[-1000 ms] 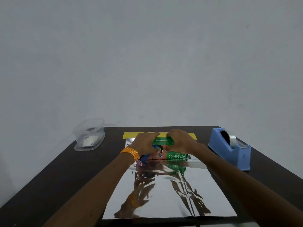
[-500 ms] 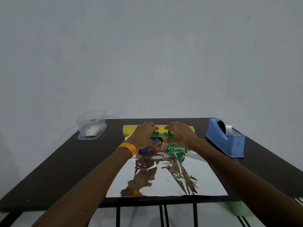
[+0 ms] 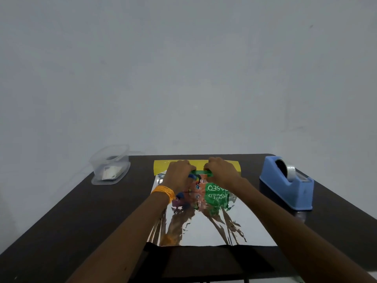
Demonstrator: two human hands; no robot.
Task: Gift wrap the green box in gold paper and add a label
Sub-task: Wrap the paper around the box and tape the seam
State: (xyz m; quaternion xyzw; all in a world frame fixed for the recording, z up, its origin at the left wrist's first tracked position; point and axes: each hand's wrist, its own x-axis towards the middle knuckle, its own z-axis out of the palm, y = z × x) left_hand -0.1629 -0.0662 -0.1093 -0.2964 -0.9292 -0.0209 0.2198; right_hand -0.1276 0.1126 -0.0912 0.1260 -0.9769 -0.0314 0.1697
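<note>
The green box point(image 3: 213, 188), printed with white letters, stands at the far end of a shiny wrapping sheet point(image 3: 204, 227) spread on the dark table point(image 3: 81, 211). The sheet lies silver side up and mirrors the box and my arms. Its far edge point(image 3: 161, 167) curls up and shows yellow-gold. My left hand point(image 3: 179, 175), with an orange band at the wrist, grips the box's left top. My right hand point(image 3: 221, 170) grips its right top, fingers curled over the far edge. Between the hands a strip of the green top shows. No label is visible.
A blue tape dispenser point(image 3: 285, 184) with a roll of clear tape stands to the right of the sheet. At the far left sits a clear plastic container point(image 3: 111, 164) with small pale items inside. A plain wall rises behind the table.
Both hands stay on the box at the sheet's far end. The view has pulled back and tilted, so the table's near edge now shows.
</note>
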